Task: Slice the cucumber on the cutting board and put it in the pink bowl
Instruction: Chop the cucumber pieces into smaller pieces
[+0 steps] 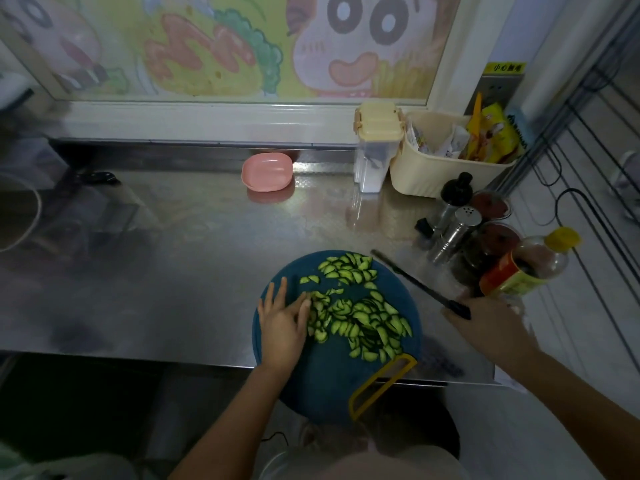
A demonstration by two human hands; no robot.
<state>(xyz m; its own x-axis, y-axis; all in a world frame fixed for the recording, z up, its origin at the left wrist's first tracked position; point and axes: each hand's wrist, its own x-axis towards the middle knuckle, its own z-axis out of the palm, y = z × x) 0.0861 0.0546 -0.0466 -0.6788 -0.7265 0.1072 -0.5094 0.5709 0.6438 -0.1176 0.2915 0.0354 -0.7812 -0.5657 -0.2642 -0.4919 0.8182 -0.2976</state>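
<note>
A round blue cutting board (pixel 322 382) with a yellow handle lies at the counter's front edge. Many green cucumber slices (pixel 360 317) are spread over its far half, in a small heap at the back and a larger one in the middle. My left hand (pixel 282 322) rests flat on the board, fingers spread and touching the left side of the larger heap. To the right of the board, my right hand (pixel 485 327) grips a black knife (pixel 412 280), its blade pointing away to the upper left. The pink bowl (pixel 267 172) stands empty at the back of the counter.
On the steel counter (pixel 156 271) at right stand a shaker, dark jars and a yellow-capped bottle (pixel 526 268). Behind them are a cream basket (pixel 446 161) of packets and a clear lidded container (pixel 374 150). A painted window runs along the back.
</note>
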